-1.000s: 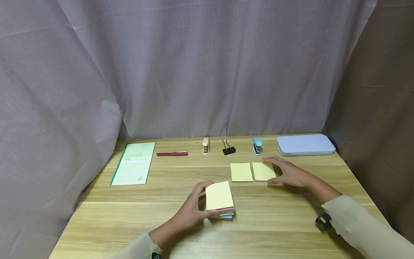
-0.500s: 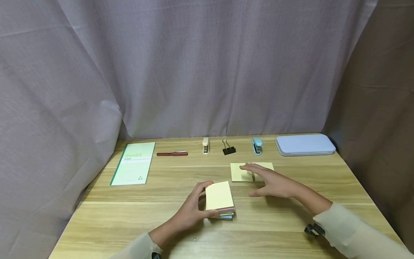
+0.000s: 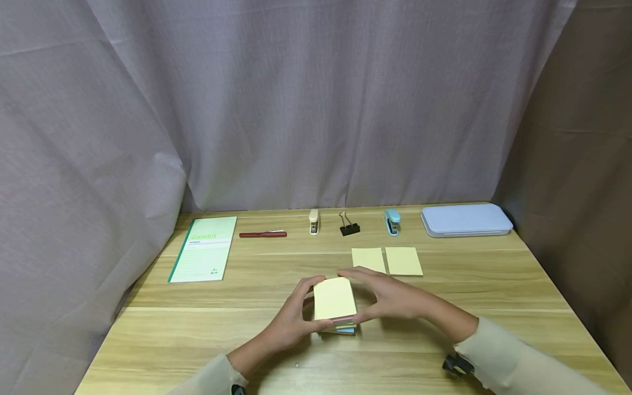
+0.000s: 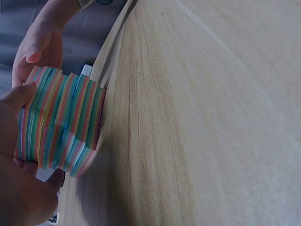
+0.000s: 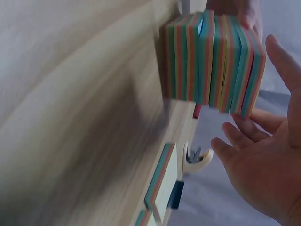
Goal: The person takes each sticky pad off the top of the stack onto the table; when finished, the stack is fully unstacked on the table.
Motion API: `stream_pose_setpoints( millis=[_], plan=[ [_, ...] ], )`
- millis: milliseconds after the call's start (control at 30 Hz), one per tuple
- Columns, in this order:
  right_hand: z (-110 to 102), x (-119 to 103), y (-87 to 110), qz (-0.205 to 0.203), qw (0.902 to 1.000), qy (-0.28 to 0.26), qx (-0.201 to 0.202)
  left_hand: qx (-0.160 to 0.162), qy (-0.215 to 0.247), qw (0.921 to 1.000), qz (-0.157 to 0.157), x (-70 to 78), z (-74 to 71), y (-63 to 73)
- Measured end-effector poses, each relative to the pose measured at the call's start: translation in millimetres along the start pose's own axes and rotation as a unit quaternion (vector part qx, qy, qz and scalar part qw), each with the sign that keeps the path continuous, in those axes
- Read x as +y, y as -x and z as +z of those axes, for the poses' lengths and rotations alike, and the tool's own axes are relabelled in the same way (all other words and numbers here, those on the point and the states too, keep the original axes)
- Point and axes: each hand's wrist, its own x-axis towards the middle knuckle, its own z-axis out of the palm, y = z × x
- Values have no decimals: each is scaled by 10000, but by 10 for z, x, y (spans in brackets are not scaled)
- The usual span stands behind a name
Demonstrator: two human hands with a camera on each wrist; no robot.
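Note:
In the head view, a tall stack of sticky note pads [image 3: 334, 299] with a pale yellow top stands at the middle front of the table. My left hand [image 3: 290, 322] grips its left side, thumb at the front and fingers behind. At the stack's right side is my right hand [image 3: 397, 297], thumb and fingers spread around the upper corners. The right wrist view shows the right thumb [image 5: 282, 61] slightly apart from the uneven, multicoloured stack [image 5: 211, 61]. Two more yellow sticky note pads, the left one [image 3: 367, 259] and the right one [image 3: 404, 261], lie side by side behind the right hand.
Along the back of the wooden table [image 3: 197, 329] lie a green notebook [image 3: 202, 252], a dark red pen [image 3: 261, 235], a cream stapler [image 3: 314, 222], a black binder clip [image 3: 350, 229], a blue stapler [image 3: 392, 222] and a pale blue case [image 3: 466, 220]. Grey curtains [image 3: 316, 109] rise behind.
My right hand has moved left and forward toward me, from the right yellow pad at the back to the stack's right side. My left hand keeps its grip in the same place.

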Motion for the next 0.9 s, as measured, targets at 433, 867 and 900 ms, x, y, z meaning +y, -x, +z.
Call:
stream_pose_setpoints(
  millis=[433, 867, 900],
  plan=[
    [155, -86, -42, 66, 9992, 90, 383, -30, 19, 10000, 42, -1, 3, 6],
    [134, -99, -31, 47, 9985, 82, 536, 90, -8, 10000, 42, -30, 6, -6],
    [123, -93, -24, 20, 9984, 80, 556, 118, 8, 9999, 29, -30, 7, -7]
  ],
)
